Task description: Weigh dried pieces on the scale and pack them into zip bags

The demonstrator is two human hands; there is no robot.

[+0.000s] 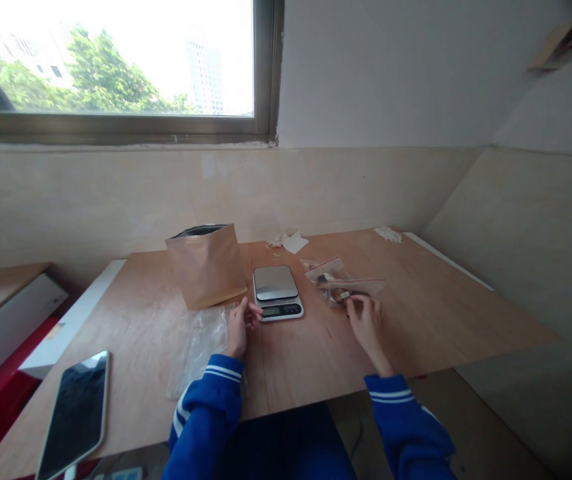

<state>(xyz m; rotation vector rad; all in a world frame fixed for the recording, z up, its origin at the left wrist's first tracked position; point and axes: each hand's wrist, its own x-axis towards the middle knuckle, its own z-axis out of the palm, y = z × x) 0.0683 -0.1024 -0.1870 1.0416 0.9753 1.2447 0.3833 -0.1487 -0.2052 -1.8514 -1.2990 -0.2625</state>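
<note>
A digital kitchen scale [276, 283] with a metal plate lies in the middle of the wooden table. At its front left corner is my left hand [241, 325], fingers loosely apart and holding nothing. Flat clear plastic bags [199, 350] lie beside and partly under that hand. My right hand [365, 320] pinches the near edge of a clear zip bag [369, 287] right of the scale. Small dark and brown items show inside it, too small to name. Another zip bag [333, 268] with a red seal line lies just behind. Left of the scale, a brown kraft pouch [209, 267] stands upright with its mouth open.
A tablet [77, 407] with a dark screen lies at the table's front left, a cable at its lower end. White paper scraps [295, 243] sit at the back edge, and a crumpled white piece [387, 234] farther right. Walls and a window [116, 60] border the table.
</note>
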